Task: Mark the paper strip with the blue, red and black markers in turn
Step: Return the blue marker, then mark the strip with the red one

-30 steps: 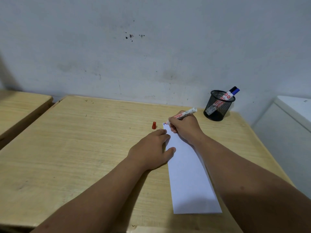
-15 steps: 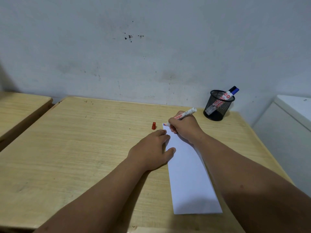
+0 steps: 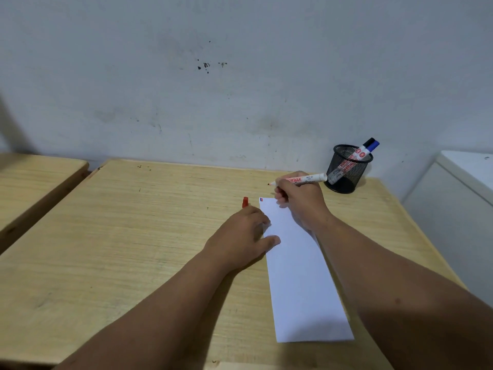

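A pale wall with a few dark spots fills the top of the frame, and a light wooden table (image 3: 133,236) fills the bottom. A white paper strip (image 3: 301,276) lies on the table, right of the middle, running down toward the lower right.

The left hand (image 3: 240,241) lies flat with its fingers spread, and its thumb and fingertips press on the left edge of the strip. The right hand (image 3: 298,198) is closed around the red marker (image 3: 304,179), pinching it near the tip. A moment ago the tip was down at the top left corner of the strip. Now the hand has lifted, and the tip points left, up in the air above the table.

At that corner there is a small blue mark with a red mark (image 3: 261,199) beside it. So the blue and red turns look done.

The red cap (image 3: 245,202) stands on the table just left of the corner. A black mesh cup (image 3: 346,169) at the middle right holds the blue marker (image 3: 370,145) and another with a dark cap, likely the black one. That one should come next.
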